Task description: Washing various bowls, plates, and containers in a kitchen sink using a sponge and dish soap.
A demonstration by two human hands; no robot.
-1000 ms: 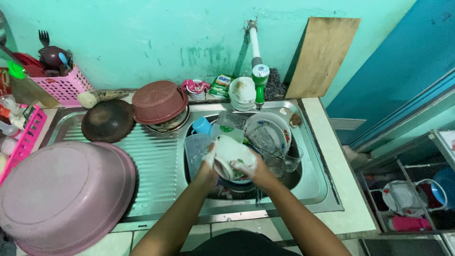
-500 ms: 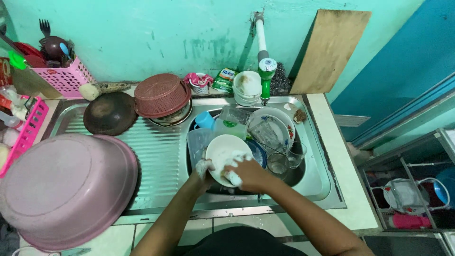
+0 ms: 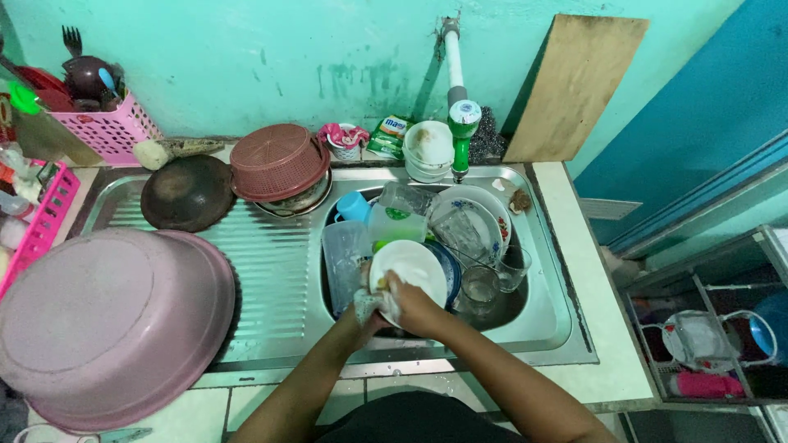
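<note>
White plate [image 3: 413,271] sits tilted over the sink [image 3: 548,316], held between both hands. Right hand [image 3: 417,308] lies on the plate's lower face, fingers curled and pressed onto a soapy cloth [image 3: 379,302]. Left hand [image 3: 359,305] is at the plate's lower left edge, mostly hidden by the cloth; cannot tell its grip. Just beyond the hands the sink is packed: clear plastic container [image 3: 343,254], blue cup [image 3: 353,207], clear glasses [image 3: 480,285], patterned plate [image 3: 472,217], blue-rimmed dish [image 3: 447,267] under the white plate. Far left of the hands, big pink basin [image 3: 107,320] upside down on the drainboard. Beyond it, dark bowl [image 3: 187,193] and reddish basket [image 3: 277,160] inverted over a metal bowl. Pink crate [image 3: 107,131] at far left holds utensils. White bowl stack [image 3: 428,148] beside green tap [image 3: 461,131].
</note>
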